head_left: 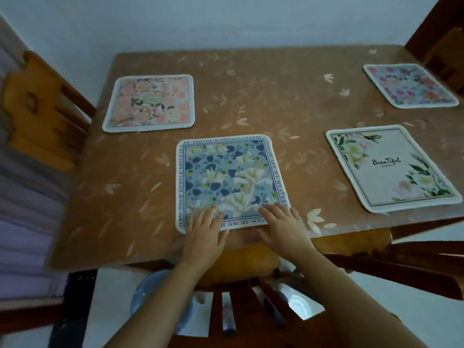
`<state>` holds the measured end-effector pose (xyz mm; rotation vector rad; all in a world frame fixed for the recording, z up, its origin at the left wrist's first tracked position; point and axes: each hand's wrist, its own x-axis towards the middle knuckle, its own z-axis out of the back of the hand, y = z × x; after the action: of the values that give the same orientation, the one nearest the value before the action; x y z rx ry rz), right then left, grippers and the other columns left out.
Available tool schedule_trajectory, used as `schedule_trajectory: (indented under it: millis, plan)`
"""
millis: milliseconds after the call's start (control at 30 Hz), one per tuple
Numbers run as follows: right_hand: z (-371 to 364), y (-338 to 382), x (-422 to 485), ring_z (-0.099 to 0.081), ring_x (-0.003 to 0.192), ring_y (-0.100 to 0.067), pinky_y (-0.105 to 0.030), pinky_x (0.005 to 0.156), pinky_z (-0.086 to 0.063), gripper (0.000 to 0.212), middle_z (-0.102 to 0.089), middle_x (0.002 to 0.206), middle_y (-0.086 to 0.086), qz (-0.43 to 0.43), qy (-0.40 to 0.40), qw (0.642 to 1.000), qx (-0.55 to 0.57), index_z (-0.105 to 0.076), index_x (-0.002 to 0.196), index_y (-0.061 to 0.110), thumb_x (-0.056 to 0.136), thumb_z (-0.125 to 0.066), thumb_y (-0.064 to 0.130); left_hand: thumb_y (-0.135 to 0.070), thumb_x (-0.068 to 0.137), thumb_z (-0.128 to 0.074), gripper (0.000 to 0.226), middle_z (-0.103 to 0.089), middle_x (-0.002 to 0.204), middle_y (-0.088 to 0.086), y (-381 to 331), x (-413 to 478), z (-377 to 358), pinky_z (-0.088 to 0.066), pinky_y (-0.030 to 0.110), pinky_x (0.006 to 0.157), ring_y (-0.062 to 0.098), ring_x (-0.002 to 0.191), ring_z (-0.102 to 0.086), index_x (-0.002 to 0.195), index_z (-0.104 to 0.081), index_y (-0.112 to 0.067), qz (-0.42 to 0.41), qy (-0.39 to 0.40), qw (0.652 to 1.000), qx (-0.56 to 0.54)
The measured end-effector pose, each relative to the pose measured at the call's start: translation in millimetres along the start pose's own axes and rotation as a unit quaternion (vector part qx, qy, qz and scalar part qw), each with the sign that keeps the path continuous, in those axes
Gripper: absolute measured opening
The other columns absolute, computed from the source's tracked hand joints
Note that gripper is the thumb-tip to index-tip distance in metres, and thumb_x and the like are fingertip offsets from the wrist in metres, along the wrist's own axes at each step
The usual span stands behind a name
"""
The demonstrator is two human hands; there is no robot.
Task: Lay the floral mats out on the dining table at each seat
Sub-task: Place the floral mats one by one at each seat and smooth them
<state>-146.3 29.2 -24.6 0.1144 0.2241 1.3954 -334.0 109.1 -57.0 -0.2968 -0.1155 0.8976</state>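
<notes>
Several floral mats lie flat on the brown dining table (251, 101). A blue floral mat (229, 175) with a text border sits at the near edge in front of me. My left hand (204, 233) and my right hand (283, 226) rest flat on its near edge, fingers straight. A peach floral mat (149, 102) lies at the far left. A white mat with green leaves and the word "Beautiful" (389, 168) lies at the near right. A pink and blue floral mat (410, 85) lies at the far right.
Wooden chairs stand around the table: one at the left (42, 114), one at the far right corner (442, 41), one at the near right (401, 267), and one below my arms (251, 285). A wall runs behind the table. A blue round thing (150, 297) lies on the floor.
</notes>
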Motion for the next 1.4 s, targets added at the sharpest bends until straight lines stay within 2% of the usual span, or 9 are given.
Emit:
schedule_trajectory:
  millis: [200, 367, 600, 767, 867, 1000, 1133, 1267, 1400]
  plan:
    - [-22.6, -14.4, 17.7, -0.035, 0.128, -0.026, -0.046, 0.105, -0.025, 0.050, -0.049, 0.134, -0.008, 0.058, -0.001, 0.998, 0.036, -0.047, 0.127, 0.015, 0.083, -0.061, 0.033, -0.040, 0.094, -0.040, 0.048, -0.027, 0.149, 0.003, 2.3, 14.4, -21.7, -0.007, 0.043, 0.111, 0.021, 0.138, -0.011, 0.136, -0.035, -0.017, -0.001, 0.019, 1.000, 0.008]
    - [-34.0, -21.6, 29.9, -0.033, 0.131, -0.033, -0.052, 0.106, -0.027, 0.049, -0.047, 0.136, -0.012, 0.073, -0.001, 0.995, 0.072, -0.052, 0.122, 0.013, 0.078, -0.068, 0.028, -0.043, 0.089, -0.048, 0.052, -0.028, 0.149, 0.003, 2.2, 21.2, -36.0, -0.008, 0.049, 0.110, 0.024, 0.139, -0.011, 0.133, -0.039, -0.018, 0.021, 0.012, 1.000, -0.005]
    - [-37.0, -30.4, 41.3, -0.054, 0.111, -0.040, -0.059, 0.089, -0.045, 0.046, -0.063, 0.113, -0.018, 0.125, -0.057, 0.985, 0.107, -0.066, 0.100, 0.006, 0.061, -0.082, 0.024, -0.049, 0.080, -0.060, 0.056, -0.038, 0.144, 0.005, 3.7, 24.4, -40.2, -0.019, 0.053, 0.107, 0.027, 0.136, -0.023, 0.126, -0.050, -0.019, 0.028, -0.016, 0.999, -0.026]
    - [-38.0, -34.1, 47.1, -0.063, 0.095, -0.035, -0.052, 0.075, -0.054, 0.025, -0.068, 0.097, -0.017, 0.109, -0.129, 0.972, 0.164, -0.069, 0.084, 0.003, 0.063, -0.081, 0.007, -0.027, 0.070, -0.079, 0.040, -0.056, 0.127, 0.011, 3.1, 25.0, -35.7, -0.035, 0.059, 0.097, 0.033, 0.123, -0.043, 0.104, -0.066, -0.011, -0.007, -0.068, 0.995, -0.072]
    - [-35.5, -37.2, 49.5, -0.062, 0.095, -0.034, -0.049, 0.079, -0.053, 0.038, -0.067, 0.099, -0.016, 0.122, -0.110, 0.974, 0.157, -0.068, 0.091, 0.005, 0.060, -0.084, 0.020, -0.019, 0.066, -0.081, 0.031, -0.063, 0.117, 0.012, 3.0, 26.2, -33.9, -0.041, 0.061, 0.089, 0.032, 0.115, -0.052, 0.093, -0.070, -0.008, -0.040, -0.083, 0.993, -0.073]
    - [-37.2, -36.8, 46.5, -0.059, 0.102, -0.035, -0.052, 0.085, -0.049, 0.051, -0.064, 0.106, -0.018, 0.160, -0.074, 0.979, 0.108, -0.066, 0.098, 0.006, 0.058, -0.084, 0.031, -0.019, 0.067, -0.081, 0.030, -0.063, 0.117, 0.012, 3.2, 25.8, -35.2, -0.041, 0.062, 0.089, 0.032, 0.115, -0.052, 0.093, -0.071, -0.007, -0.043, -0.087, 0.992, -0.081]
    - [-39.9, -35.8, 45.6, -0.058, 0.103, -0.038, -0.056, 0.084, -0.049, 0.044, -0.065, 0.106, -0.020, 0.155, -0.085, 0.977, 0.122, -0.068, 0.094, 0.004, 0.059, -0.085, 0.026, -0.023, 0.065, -0.082, 0.037, -0.062, 0.118, 0.012, 1.3, 25.6, -33.4, -0.037, 0.061, 0.094, 0.032, 0.116, -0.051, 0.096, -0.070, -0.008, -0.030, -0.077, 0.993, -0.081]
    - [-39.9, -36.2, 44.0, -0.062, 0.098, -0.036, -0.052, 0.080, -0.052, 0.038, -0.068, 0.098, -0.018, 0.158, -0.101, 0.970, 0.156, -0.069, 0.088, 0.002, 0.060, -0.085, 0.021, -0.018, 0.065, -0.082, 0.036, -0.063, 0.115, 0.012, -0.1, 26.3, -28.7, -0.039, 0.059, 0.093, 0.032, 0.114, -0.052, 0.097, -0.069, -0.008, -0.030, -0.072, 0.993, -0.092]
    - [-35.6, -36.3, 41.6, -0.064, 0.086, -0.031, -0.044, 0.073, -0.056, 0.029, -0.068, 0.089, -0.015, 0.139, -0.099, 0.967, 0.191, -0.069, 0.084, 0.001, 0.064, -0.083, 0.018, -0.004, 0.064, -0.080, 0.025, -0.068, 0.097, 0.009, -0.4, 25.3, -19.6, -0.049, 0.045, 0.084, 0.025, 0.097, -0.060, 0.088, -0.071, -0.006, -0.036, -0.109, 0.983, -0.144]
